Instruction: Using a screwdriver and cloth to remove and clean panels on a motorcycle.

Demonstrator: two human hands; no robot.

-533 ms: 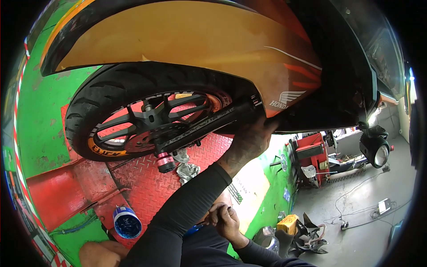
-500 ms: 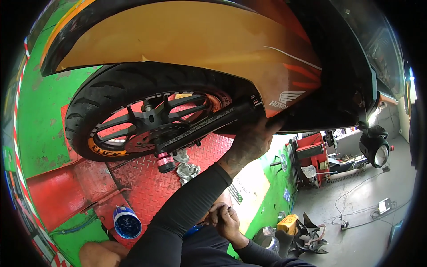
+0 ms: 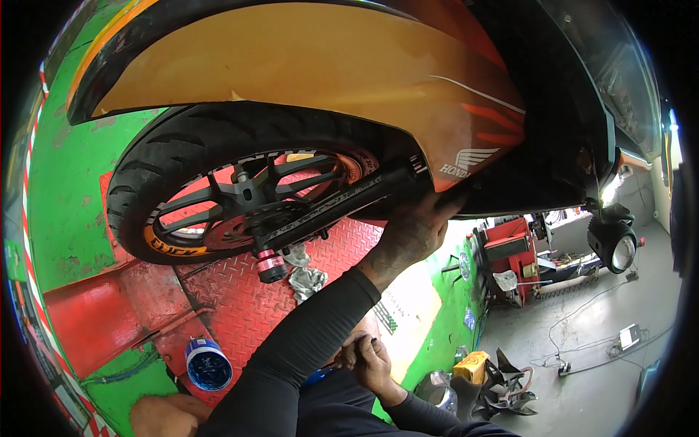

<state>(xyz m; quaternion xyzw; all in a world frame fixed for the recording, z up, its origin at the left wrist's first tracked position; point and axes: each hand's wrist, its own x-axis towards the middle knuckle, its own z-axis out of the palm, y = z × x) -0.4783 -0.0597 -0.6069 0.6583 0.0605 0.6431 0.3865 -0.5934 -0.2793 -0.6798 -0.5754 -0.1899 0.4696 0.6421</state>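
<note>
My left hand (image 3: 411,233) reaches beside the black front fork (image 3: 342,200) of a motorbike, under the orange and gold body panel (image 3: 306,58); its fingertips are lost in shadow. The front wheel (image 3: 156,182) has a black tyre, dark spokes and a disc, with a pink-red cap (image 3: 271,264) at the fork's lower end. Lower down, my right hand (image 3: 364,357) is closed on a slim tool with a blue part (image 3: 319,375), partly hidden behind my left forearm.
A red tread-plate platform (image 3: 240,302) bears crumpled rags (image 3: 308,284) and a blue tub (image 3: 207,366). At right are red machinery (image 3: 510,247), a round lamp (image 3: 615,251), cables on the grey floor (image 3: 590,349), a yellow box (image 3: 472,366) and black parts (image 3: 510,390).
</note>
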